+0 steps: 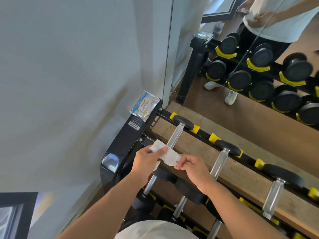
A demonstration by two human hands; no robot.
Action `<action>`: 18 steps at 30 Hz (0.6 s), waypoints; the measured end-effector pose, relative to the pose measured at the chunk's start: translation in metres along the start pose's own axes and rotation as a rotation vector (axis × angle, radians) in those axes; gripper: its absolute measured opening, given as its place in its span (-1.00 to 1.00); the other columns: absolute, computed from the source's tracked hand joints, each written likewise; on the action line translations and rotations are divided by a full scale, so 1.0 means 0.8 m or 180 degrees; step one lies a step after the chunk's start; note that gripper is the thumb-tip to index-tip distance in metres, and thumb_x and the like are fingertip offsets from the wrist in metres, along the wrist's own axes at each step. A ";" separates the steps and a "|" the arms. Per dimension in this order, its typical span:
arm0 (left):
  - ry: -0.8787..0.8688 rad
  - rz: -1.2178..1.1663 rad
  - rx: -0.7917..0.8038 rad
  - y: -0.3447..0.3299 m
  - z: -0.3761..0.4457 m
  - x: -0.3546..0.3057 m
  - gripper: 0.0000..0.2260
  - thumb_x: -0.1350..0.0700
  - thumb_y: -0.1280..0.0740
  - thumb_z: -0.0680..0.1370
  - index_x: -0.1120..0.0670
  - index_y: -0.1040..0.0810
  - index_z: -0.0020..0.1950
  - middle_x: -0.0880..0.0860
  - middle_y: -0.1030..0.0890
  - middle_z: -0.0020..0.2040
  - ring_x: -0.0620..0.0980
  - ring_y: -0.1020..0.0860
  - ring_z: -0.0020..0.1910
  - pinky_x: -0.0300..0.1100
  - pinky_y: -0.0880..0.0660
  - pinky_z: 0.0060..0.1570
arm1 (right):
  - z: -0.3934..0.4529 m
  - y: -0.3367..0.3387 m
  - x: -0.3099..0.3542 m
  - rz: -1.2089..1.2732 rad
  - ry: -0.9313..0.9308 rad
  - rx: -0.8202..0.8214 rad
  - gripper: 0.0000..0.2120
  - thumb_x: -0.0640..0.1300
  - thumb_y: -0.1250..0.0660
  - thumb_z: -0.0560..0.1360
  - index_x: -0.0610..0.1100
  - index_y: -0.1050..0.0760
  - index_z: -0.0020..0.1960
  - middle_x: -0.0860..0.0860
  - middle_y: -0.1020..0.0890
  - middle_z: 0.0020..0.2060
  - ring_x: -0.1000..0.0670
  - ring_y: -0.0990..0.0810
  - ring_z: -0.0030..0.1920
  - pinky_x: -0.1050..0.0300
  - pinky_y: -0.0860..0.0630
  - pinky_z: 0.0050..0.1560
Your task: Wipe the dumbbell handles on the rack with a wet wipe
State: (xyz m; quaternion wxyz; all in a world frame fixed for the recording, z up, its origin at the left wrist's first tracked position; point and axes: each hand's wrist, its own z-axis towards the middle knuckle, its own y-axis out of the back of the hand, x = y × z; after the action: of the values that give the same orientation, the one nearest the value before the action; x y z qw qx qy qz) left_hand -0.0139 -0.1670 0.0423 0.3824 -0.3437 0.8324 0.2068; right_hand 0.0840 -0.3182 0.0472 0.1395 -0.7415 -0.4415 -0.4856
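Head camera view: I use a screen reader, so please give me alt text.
Two hands, left hand and right hand, hold a white wet wipe above a dumbbell handle on a black-and-yellow rack. A wipe packet lies on the rack's top.

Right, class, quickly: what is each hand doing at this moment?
Left hand: grips one end of the wet wipe, thumb on top.
Right hand: pinches the wipe's other end.

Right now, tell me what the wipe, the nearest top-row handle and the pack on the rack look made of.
Wipe: white, limp fabric. Handle: shiny, ridged, probably metal. Pack: glossy crinkled film, probably plastic.
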 end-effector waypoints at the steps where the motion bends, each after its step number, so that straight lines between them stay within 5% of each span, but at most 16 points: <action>1: 0.0003 -0.0029 -0.0089 0.001 -0.001 -0.004 -0.75 -0.12 -0.53 0.46 0.02 -0.70 -0.02 -0.01 -0.72 -0.06 0.00 -0.66 -0.04 -0.17 -0.57 -0.15 | 0.002 0.004 -0.004 -0.0372 0.0095 0.0016 -0.72 -0.39 -0.30 0.52 -0.17 -0.55 -0.32 0.32 -0.65 -0.06 0.28 -0.57 0.06 0.49 -0.48 -0.08; 6: -0.0154 0.0115 -0.0118 0.002 -0.004 -0.020 -0.83 -0.13 -0.38 0.58 -0.07 -0.67 -0.08 -0.06 -0.65 -0.11 -0.10 -0.58 -0.12 -0.34 -0.44 -0.28 | 0.010 0.018 -0.019 -0.1605 0.0407 -0.0076 -0.67 -0.45 -0.22 0.46 -0.15 -0.49 -0.39 0.18 -0.57 0.19 0.31 -0.46 0.09 0.61 -0.34 0.02; 8: -0.0285 0.0270 -0.0010 0.002 -0.004 -0.025 -0.81 -0.12 -0.41 0.56 -0.03 -0.70 -0.12 -0.04 -0.66 -0.13 -0.05 -0.60 -0.12 -0.34 -0.52 -0.29 | 0.012 0.018 -0.016 -0.1384 0.0415 -0.0431 -0.66 -0.46 -0.21 0.45 -0.06 -0.49 -0.30 0.19 -0.58 0.19 0.28 -0.44 0.16 0.39 -0.37 0.25; 10: -0.0453 0.0471 0.0117 0.003 -0.004 -0.028 -0.77 -0.11 -0.46 0.52 0.04 -0.74 -0.14 -0.01 -0.69 -0.14 -0.01 -0.62 -0.10 -0.41 -0.51 -0.32 | 0.016 0.015 -0.011 -0.0857 0.0382 -0.0400 -0.62 -0.37 -0.26 0.47 0.12 -0.51 0.04 0.27 -0.56 0.18 0.26 -0.44 0.25 0.14 -0.34 0.36; 12: -0.0568 0.0659 0.0295 0.003 -0.004 -0.034 -0.78 -0.10 -0.48 0.51 0.05 -0.76 -0.13 -0.01 -0.71 -0.17 -0.07 -0.63 -0.15 -0.47 -0.46 -0.33 | 0.019 0.008 -0.002 -0.0554 0.0344 0.0061 -0.59 -0.08 -0.37 0.53 0.29 -0.37 0.26 0.37 -0.52 0.19 0.30 -0.44 0.27 0.18 -0.34 0.30; 14: -0.0650 0.0841 0.0457 0.002 -0.005 -0.042 -0.79 -0.09 -0.50 0.49 0.04 -0.77 -0.12 -0.01 -0.71 -0.22 -0.16 -0.61 -0.24 -0.47 -0.44 -0.33 | 0.021 -0.001 0.005 -0.0744 0.0355 0.0261 -0.67 0.21 -0.38 0.49 0.38 -0.37 0.20 0.45 -0.53 0.09 0.36 -0.47 0.18 0.34 -0.36 0.16; 18: -0.0707 0.0871 0.0251 -0.002 -0.002 -0.051 -0.76 -0.10 -0.55 0.44 0.08 -0.75 -0.19 0.03 -0.68 -0.23 -0.14 -0.57 -0.31 -0.44 -0.43 -0.40 | 0.026 -0.009 0.003 -0.1278 0.0697 -0.0084 -0.76 0.22 -0.40 0.47 0.21 -0.50 0.09 0.37 -0.56 -0.07 0.25 -0.55 0.05 0.31 -0.49 0.09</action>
State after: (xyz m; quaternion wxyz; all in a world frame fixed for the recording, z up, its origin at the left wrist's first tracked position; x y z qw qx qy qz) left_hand 0.0054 -0.1520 0.0748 0.4534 -0.1870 0.8315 0.2608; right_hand 0.0911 -0.2997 0.0375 0.0774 -0.5834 -0.5560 -0.5869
